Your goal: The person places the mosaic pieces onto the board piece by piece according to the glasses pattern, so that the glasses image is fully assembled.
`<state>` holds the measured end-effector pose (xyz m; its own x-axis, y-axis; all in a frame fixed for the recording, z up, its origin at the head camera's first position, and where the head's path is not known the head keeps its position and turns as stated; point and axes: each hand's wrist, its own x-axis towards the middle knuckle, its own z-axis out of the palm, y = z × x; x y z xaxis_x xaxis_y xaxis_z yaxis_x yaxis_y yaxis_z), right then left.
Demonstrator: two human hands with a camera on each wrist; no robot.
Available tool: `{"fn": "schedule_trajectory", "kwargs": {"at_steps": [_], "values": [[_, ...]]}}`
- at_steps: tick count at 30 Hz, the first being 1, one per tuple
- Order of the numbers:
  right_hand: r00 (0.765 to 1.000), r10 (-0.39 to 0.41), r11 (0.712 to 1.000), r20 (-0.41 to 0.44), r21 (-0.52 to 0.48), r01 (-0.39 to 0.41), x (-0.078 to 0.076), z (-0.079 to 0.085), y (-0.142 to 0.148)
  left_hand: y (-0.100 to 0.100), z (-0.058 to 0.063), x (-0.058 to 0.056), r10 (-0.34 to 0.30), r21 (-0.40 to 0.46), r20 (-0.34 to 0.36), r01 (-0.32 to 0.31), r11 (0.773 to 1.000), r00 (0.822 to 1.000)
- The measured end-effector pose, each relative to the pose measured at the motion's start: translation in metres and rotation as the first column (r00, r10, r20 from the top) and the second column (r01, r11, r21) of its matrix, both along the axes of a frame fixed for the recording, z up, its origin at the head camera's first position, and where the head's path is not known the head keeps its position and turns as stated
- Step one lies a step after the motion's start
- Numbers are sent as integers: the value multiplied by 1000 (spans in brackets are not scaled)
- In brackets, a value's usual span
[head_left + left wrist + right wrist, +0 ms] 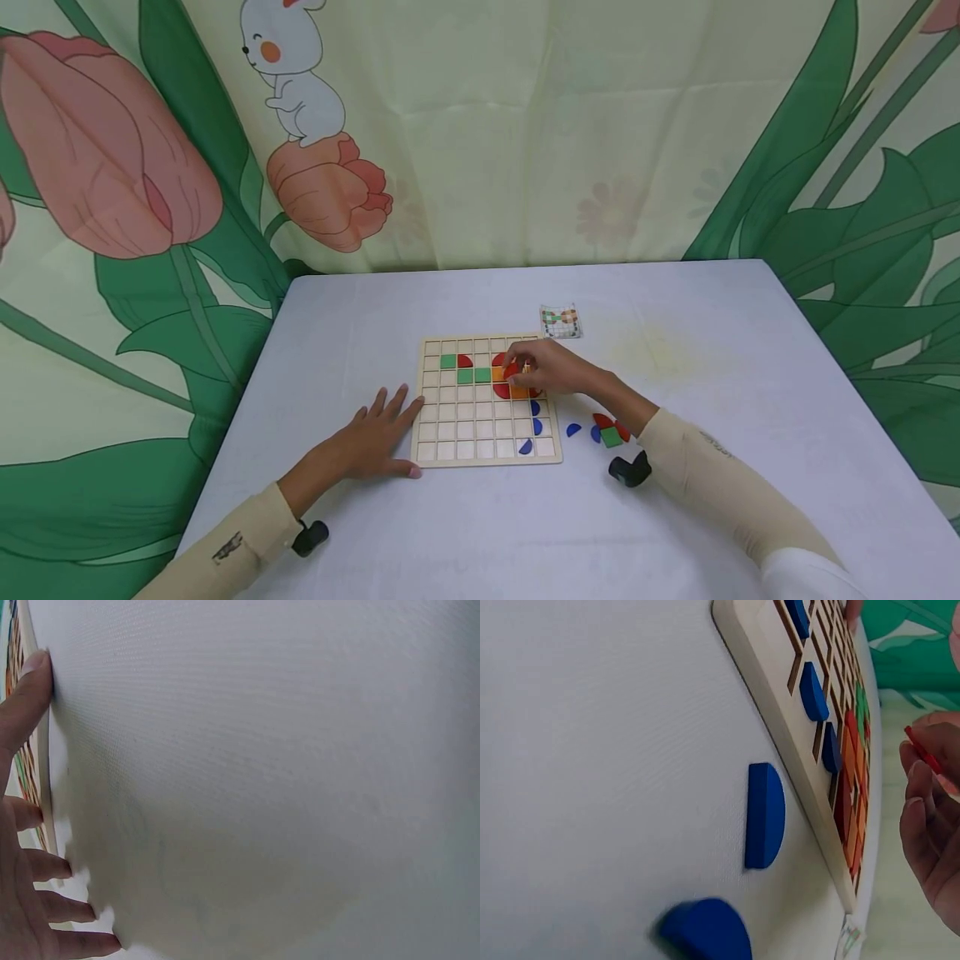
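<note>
One small red piece (924, 752) pinched between the thumb and fingers of the right hand (551, 367), above a gridded wooden board (448, 430).
It is held over the board's far right part, near orange pieces (519, 393) set in the cells; nearly edge-on in the right wrist view, its full outline cannot be told. It looks light, stiff and hard, probably painted wood: smooth enough to slip from a lopsided pinch, unlikely to break. Opposite edges seem the best hold, leaving the underside free. The left hand (378, 442) lies spread with straight fingers at the board's left edge; the board also looks light enough to slide, so its rim suits steadying. Blue half-discs (573, 430) lie on the tabletop (480, 537) to the right.
</note>
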<state>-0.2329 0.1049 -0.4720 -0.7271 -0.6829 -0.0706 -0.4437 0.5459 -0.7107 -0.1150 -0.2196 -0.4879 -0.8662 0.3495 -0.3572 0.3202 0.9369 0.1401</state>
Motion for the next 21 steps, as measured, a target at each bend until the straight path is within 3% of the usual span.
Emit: {"fn": "schedule_trajectory", "kwargs": {"at_steps": [12,21], "values": [[999,33,993,36,-111,-29,-17,-10,-43,0,-1,-1,6,-6,2,-6,1000,1000],[996,43,992,82,-118,-33,-24,-9,-69,-2,-4,-3,6,-12,7,-6,1000,1000]]}}
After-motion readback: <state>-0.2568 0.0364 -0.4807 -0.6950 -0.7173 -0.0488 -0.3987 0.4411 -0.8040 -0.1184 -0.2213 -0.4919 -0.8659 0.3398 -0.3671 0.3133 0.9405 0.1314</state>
